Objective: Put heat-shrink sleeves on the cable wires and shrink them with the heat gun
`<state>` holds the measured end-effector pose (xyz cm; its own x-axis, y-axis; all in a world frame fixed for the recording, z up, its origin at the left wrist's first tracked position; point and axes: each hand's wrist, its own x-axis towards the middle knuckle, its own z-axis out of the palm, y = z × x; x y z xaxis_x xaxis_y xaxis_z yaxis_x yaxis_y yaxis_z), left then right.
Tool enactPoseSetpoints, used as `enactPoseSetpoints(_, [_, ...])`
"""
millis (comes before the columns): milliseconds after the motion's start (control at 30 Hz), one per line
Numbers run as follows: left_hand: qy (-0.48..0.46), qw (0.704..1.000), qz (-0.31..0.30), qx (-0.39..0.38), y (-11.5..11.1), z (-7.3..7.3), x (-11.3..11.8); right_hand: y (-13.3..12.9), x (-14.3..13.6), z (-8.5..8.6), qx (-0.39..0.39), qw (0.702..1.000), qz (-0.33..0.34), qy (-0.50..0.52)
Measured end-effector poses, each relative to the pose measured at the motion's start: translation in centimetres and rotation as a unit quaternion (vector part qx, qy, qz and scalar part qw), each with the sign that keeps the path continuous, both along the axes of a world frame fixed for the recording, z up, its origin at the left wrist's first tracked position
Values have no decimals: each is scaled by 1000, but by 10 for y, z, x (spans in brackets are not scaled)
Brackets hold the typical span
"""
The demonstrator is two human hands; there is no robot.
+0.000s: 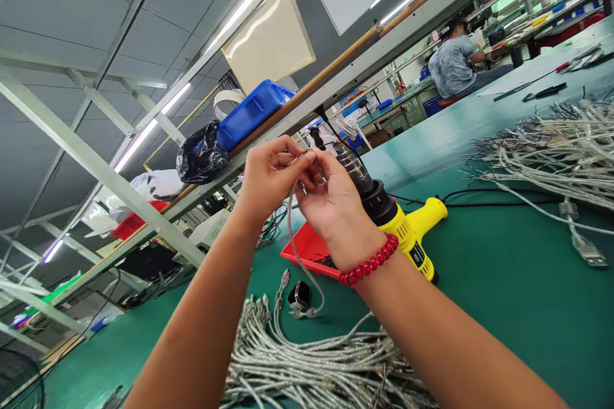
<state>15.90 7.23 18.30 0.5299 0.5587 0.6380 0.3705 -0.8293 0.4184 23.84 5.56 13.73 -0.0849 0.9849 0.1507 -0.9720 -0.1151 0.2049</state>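
Note:
Both my hands meet in the middle of the view, fingertips pinched together. My left hand (268, 179) and my right hand (333, 201) are closed on the upper end of a thin grey braided cable (298, 257); the fingers hide that end. The cable hangs in a curve to the table, where its connector lies beside a dark-faced watch (300, 296). Behind my right wrist are a red tray (307, 252) with small dark pieces and a yellow heat gun (405, 230). A bundle of similar cables (307, 364) lies below my hands.
At the right, a second pile of cables (566, 153) with bare wire ends and a USB plug (588, 249) lies on the green table (499, 307). Pliers (544, 92) rest farther back. A shelf overhead carries a blue bin (254, 115). Another person (453, 64) sits beyond.

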Motion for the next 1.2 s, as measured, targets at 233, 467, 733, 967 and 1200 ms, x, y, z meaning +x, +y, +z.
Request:
enactPoseSetpoints(233, [16,1000,17,15,0,0,0,-3,-1,2,-6,1000,10,15])
enactPoseSetpoints(467, [6,998,34,59,0,-2,1,-4,0,3,2,999,12,35])
enactPoseSetpoints(733, [4,997,47,59,2,-4,1,-3,1,3,-2,998,23,52])
enactPoseSetpoints(967, [8,999,27,30,-1,0,1,-3,3,4,1,998,25,50])
enactPoseSetpoints(1200, [18,999,21,25,-4,1,2,-5,3,4,-4,998,30,55])
